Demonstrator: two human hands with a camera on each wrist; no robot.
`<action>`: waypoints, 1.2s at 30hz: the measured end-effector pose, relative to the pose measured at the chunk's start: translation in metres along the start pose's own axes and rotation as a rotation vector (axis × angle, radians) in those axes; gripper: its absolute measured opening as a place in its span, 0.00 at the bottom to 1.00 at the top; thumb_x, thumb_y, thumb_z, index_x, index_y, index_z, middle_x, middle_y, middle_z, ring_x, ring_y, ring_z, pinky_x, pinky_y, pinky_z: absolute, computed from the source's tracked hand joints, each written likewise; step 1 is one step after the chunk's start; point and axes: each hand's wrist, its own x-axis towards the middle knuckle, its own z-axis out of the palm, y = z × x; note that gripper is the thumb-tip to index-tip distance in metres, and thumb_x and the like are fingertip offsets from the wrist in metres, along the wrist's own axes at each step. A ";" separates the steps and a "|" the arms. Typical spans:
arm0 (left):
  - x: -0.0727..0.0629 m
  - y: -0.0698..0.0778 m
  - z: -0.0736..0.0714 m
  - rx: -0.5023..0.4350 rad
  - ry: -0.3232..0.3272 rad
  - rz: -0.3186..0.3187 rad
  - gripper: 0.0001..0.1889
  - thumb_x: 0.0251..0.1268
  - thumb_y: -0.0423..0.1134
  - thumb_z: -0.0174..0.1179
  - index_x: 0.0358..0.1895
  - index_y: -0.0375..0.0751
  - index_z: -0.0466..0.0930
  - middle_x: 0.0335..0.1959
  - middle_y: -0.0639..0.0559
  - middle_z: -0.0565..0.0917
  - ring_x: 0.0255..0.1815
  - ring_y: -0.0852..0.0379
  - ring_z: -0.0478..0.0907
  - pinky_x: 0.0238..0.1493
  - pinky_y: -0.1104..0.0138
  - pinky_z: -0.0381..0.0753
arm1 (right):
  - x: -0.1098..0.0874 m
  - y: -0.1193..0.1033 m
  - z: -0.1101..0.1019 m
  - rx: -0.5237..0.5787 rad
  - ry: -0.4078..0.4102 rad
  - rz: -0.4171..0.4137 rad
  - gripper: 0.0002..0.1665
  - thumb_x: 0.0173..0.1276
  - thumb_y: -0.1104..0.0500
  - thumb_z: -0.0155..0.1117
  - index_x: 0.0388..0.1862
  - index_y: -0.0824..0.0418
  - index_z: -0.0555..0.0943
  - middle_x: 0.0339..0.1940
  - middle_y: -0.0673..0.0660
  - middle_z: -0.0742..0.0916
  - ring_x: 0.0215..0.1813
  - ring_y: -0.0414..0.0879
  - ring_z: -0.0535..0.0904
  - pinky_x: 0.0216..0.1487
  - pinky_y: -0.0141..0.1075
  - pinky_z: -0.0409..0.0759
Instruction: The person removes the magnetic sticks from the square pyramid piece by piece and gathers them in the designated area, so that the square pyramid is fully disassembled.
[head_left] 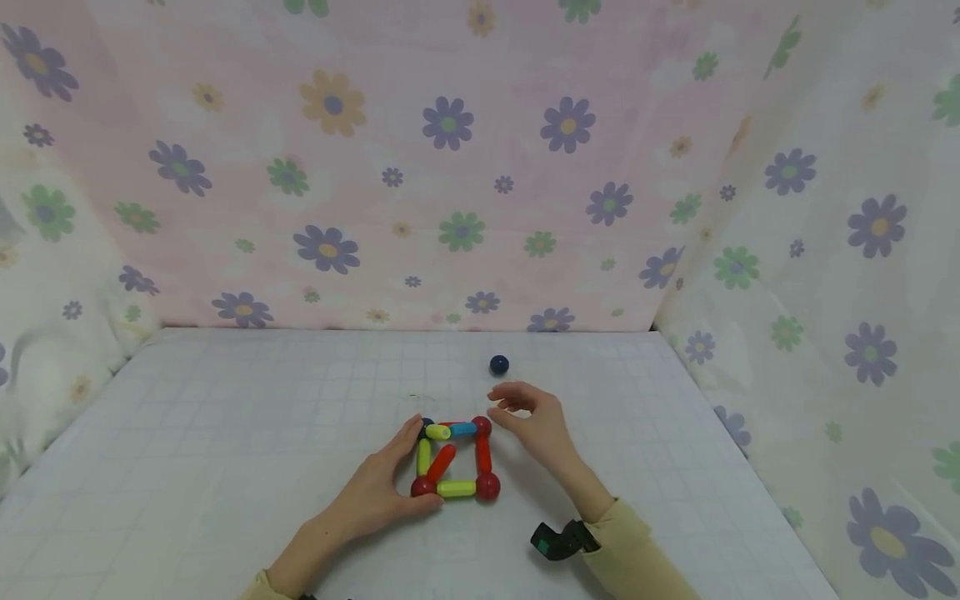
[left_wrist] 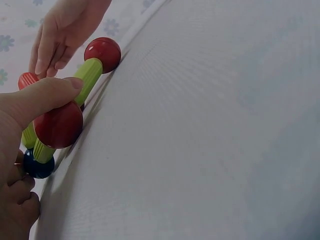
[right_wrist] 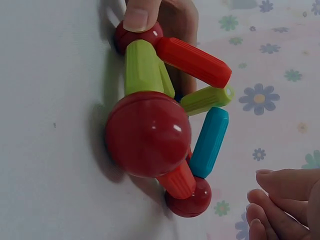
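Note:
A square frame of rods and balls lies on the table. Its corners are a front left red ball, a front right red ball, a back right red ball and a dark blue ball. Yellow-green rods and red rods link them. From three corners, a red rod, a yellow-green rod and a blue rod stick up with free ends. My left hand grips the left side, thumb on the front ball. My right hand hovers beside the back right ball, fingers loosely bent, holding nothing.
A loose dark blue ball sits farther back on the white table. Flowered cloth hangs behind and along both sides. A black wrist device is strapped at the right sleeve.

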 end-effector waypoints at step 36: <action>-0.001 -0.004 0.000 0.001 0.011 0.033 0.58 0.49 0.63 0.74 0.80 0.49 0.52 0.81 0.53 0.55 0.80 0.46 0.56 0.73 0.42 0.62 | -0.010 0.015 0.032 -0.040 -0.153 0.006 0.21 0.58 0.66 0.75 0.51 0.54 0.84 0.40 0.45 0.85 0.43 0.44 0.77 0.49 0.37 0.78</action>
